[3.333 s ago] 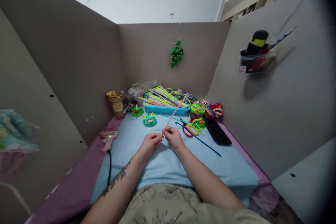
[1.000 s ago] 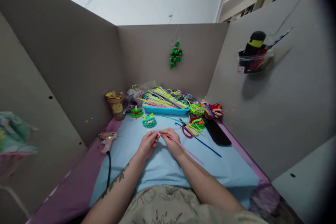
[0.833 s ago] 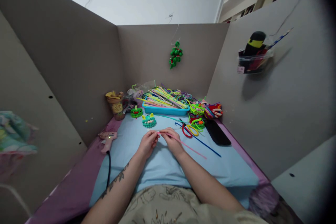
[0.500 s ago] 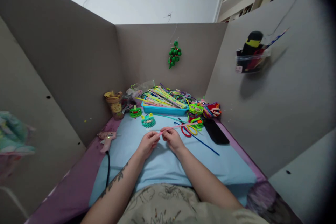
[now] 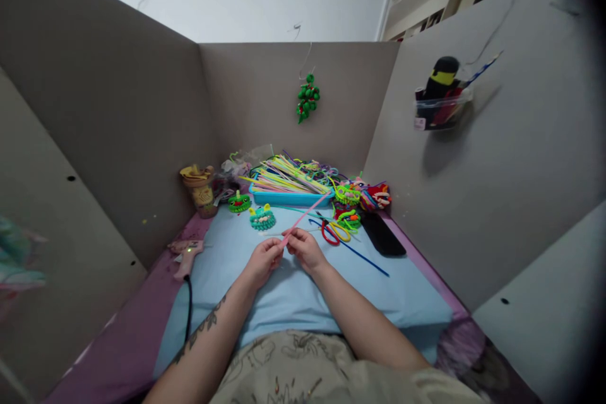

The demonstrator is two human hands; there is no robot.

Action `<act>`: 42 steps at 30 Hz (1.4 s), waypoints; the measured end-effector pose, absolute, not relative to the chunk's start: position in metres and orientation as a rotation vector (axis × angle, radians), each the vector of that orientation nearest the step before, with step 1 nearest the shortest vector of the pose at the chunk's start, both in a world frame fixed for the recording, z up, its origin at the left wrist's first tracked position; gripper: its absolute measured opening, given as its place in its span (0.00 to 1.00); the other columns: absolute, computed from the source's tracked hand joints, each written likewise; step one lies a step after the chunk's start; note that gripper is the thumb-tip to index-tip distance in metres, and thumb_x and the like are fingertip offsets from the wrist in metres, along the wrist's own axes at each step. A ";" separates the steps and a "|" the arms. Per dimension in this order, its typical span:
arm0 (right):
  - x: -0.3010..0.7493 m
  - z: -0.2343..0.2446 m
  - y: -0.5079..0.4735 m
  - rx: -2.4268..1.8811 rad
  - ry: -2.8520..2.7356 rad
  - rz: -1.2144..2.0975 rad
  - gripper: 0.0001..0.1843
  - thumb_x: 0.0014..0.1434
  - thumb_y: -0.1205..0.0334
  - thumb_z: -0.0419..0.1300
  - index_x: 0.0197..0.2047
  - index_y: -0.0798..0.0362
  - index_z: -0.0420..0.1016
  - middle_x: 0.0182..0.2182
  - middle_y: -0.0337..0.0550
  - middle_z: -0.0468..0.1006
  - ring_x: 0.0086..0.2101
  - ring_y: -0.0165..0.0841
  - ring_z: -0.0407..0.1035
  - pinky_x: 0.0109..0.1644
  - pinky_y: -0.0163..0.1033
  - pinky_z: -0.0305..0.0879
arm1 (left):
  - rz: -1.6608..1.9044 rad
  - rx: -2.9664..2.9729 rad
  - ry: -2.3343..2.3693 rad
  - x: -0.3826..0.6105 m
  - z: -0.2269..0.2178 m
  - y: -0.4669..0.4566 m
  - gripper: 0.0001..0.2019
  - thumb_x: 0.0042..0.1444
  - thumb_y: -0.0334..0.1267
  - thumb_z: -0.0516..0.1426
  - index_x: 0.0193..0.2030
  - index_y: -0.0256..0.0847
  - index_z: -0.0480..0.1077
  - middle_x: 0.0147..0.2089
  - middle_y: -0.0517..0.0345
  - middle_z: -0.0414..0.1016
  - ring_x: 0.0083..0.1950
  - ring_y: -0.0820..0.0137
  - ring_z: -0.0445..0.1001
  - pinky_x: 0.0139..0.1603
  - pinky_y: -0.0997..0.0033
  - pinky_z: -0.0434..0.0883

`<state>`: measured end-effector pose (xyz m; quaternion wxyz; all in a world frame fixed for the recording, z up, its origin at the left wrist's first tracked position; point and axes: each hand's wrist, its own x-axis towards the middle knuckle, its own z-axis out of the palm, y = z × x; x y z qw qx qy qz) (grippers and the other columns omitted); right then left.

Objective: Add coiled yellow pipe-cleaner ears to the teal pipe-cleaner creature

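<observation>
A pink pipe cleaner runs between my two hands, its long free end slanting up and away to the right toward the blue tray. My left hand pinches its near end. Close beside it, my right hand also has fingers closed on the pipe cleaner; the fingertips of both hands nearly touch. Scissors with red and yellow handles lie to the right of my hands. A dark blue pipe cleaner rests by them. Beyond my left hand sits a teal fuzzy animal-like piece with yellow ears.
A blue tray of pipe cleaners stands at the back. At left are a pink glue gun with a black cord, a brown cup and a green fuzzy piece. A black phone lies right. Grey panels enclose the table.
The pink pipe cleaner's free end has swung from nearly level at the right to slanting up and away. Both hands stay closed on it. The whole view has shifted slightly.
</observation>
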<state>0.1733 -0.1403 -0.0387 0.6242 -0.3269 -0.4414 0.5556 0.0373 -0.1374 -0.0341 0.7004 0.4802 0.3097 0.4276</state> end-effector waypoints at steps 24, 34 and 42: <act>0.174 -0.041 -0.139 -0.900 -1.179 1.086 0.10 0.48 0.58 0.62 0.24 0.54 0.68 0.14 0.29 0.61 0.18 0.24 0.51 0.22 0.32 0.46 | 1.116 1.327 0.774 0.041 -0.041 -0.134 0.13 0.48 0.45 0.60 0.31 0.37 0.64 0.19 0.69 0.60 0.17 0.82 0.54 0.17 0.80 0.50; 0.174 -0.043 -0.138 -0.933 -1.213 1.056 0.08 0.46 0.61 0.62 0.21 0.54 0.68 0.16 0.30 0.61 0.21 0.25 0.54 0.25 0.32 0.49 | 1.116 1.358 0.811 0.043 -0.039 -0.136 0.15 0.48 0.47 0.60 0.28 0.39 0.62 0.19 0.70 0.59 0.17 0.81 0.56 0.18 0.80 0.57; 0.169 -0.046 -0.136 -0.929 -1.158 1.091 0.10 0.48 0.56 0.62 0.25 0.54 0.69 0.17 0.31 0.65 0.19 0.25 0.54 0.22 0.32 0.48 | 1.201 1.373 0.892 0.043 -0.037 -0.135 0.16 0.46 0.49 0.60 0.28 0.39 0.62 0.25 0.63 0.68 0.27 0.74 0.69 0.26 0.77 0.67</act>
